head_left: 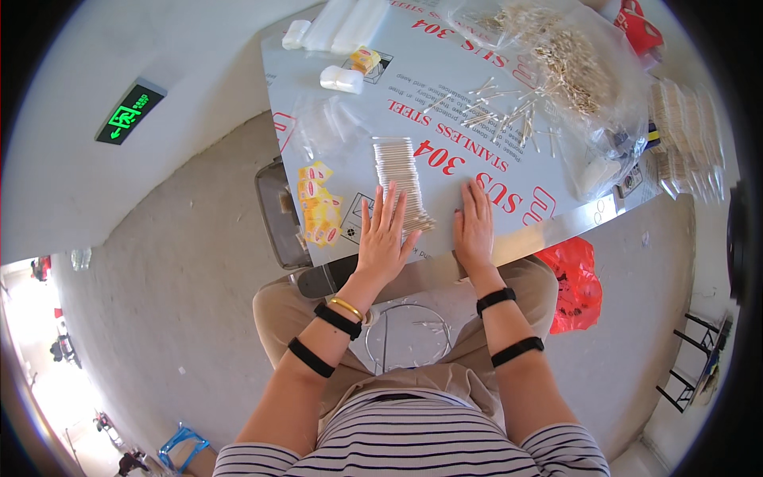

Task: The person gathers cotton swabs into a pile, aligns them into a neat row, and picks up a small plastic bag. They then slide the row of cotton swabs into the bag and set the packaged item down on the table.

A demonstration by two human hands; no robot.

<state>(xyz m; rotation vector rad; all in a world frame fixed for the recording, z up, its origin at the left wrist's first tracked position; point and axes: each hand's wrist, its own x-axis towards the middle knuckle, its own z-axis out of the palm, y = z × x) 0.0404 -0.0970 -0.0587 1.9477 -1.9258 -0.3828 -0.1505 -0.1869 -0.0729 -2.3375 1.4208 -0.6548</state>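
A column of cotton swabs (393, 163), lined up side by side, lies on the film-covered table (350, 127). My left hand (385, 234) rests flat on its near part, fingers spread and pointing away from me. Beneath that palm, part of the column is hidden. Some sticks at its near right end fan out unevenly. To the right, my right hand (474, 226) lies on the table near the front edge, fingers stretched out, apart from the column and holding nothing. Loose cotton swabs (509, 115) are scattered farther off, beside a clear bag of swabs (568, 67).
Yellow printed labels (319, 205) and clear plastic bags (327, 127) lie at the left. Rolls of clear film (343, 24) and a small white bundle (342, 79) sit at the far left. Packed swab bundles (687, 135) stand right. A red plastic bag (574, 286) hangs below the table's edge.
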